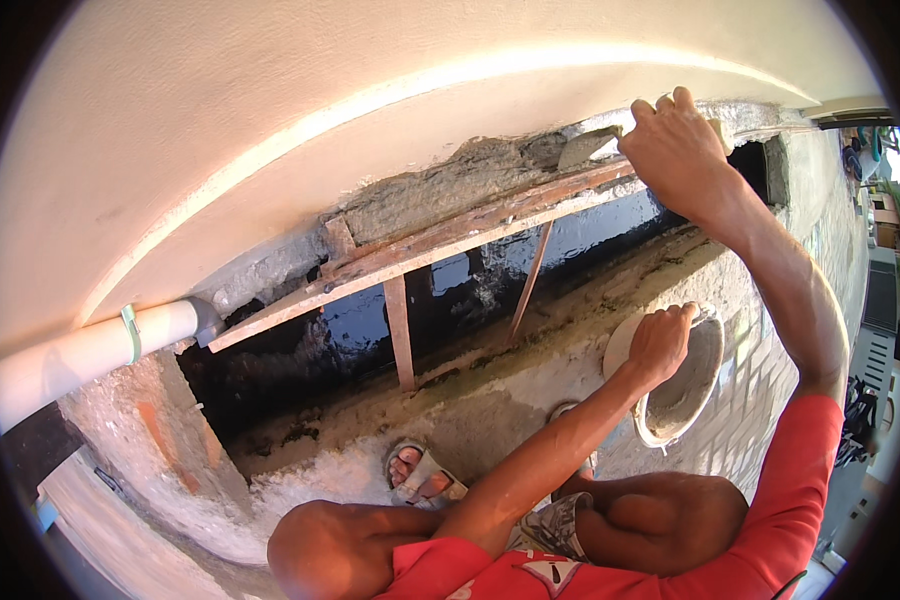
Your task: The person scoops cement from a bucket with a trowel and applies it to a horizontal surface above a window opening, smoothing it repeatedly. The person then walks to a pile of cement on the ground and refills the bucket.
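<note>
My right hand (675, 150) is raised to the underside of the pale overhang and grips a trowel (590, 148). The trowel's grey blade is pressed against the rough fresh mortar (450, 190) above a wooden plank (440, 245). My left hand (660, 342) holds the rim of a white bowl (705, 400) with grey mortar in it, lower down and to the right of the ledge. Both arms reach out from red sleeves.
Thin wooden props (398, 335) hold the plank up over a dark, wet gap (570, 240). A white pipe (80, 355) runs out at the left. I squat on a concrete ledge (490, 390), with a sandalled foot (420, 472) on it. Far below at the right lies a tiled yard (870, 330).
</note>
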Available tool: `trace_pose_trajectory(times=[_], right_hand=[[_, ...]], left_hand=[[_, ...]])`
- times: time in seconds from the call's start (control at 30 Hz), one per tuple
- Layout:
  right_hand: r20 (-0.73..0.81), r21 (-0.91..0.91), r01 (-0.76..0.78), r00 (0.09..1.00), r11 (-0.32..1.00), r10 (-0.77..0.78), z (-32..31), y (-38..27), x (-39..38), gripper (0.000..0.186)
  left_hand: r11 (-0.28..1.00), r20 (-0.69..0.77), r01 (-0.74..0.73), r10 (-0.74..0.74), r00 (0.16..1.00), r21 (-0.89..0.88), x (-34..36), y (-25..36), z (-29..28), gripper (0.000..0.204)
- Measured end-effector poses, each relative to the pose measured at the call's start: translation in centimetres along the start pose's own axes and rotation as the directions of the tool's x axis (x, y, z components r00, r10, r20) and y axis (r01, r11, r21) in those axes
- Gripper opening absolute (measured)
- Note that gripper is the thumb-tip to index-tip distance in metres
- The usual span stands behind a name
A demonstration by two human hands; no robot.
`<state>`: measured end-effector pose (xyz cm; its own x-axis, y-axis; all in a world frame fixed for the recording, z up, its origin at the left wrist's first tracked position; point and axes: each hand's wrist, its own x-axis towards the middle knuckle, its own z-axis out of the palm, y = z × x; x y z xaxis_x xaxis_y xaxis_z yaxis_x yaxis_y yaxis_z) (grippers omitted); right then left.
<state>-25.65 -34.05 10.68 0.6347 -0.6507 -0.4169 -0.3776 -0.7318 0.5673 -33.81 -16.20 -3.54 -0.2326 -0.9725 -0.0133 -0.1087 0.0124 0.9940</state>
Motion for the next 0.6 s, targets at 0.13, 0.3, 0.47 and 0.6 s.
trace_pose_trajectory(times=[0.13, 0.3, 0.47, 0.6], right_hand=[[0.197, -0.003, -0.001, 0.980, 1.000, 0.001, -0.2, -0.9, 1.7, 0.007], [0.144, 0.018, -0.045, 0.989, 0.999, 0.042, -3.6, -0.9, 2.7, 0.007], [0.197, -0.064, 0.069, 0.979, 0.996, -0.055, -0.3, -1.1, 4.3, 0.009], [0.049, 0.037, -0.033, 0.998, 0.999, 0.031, -3.1, -0.5, 2.4, 0.009]], left_hand=[[1.000, 0.007, -0.001, 0.001, 1.000, -0.016, -0.2, 0.1, 0.3, 0.026], [0.999, 0.005, 0.028, -0.028, 1.000, 0.016, -0.4, -0.6, -0.5, 0.026], [1.000, 0.028, 0.022, -0.022, 0.999, -0.014, -0.2, 0.1, -0.2, 0.024], [1.000, 0.013, 0.004, -0.004, 1.000, 0.022, -0.5, -0.3, -0.4, 0.023]])
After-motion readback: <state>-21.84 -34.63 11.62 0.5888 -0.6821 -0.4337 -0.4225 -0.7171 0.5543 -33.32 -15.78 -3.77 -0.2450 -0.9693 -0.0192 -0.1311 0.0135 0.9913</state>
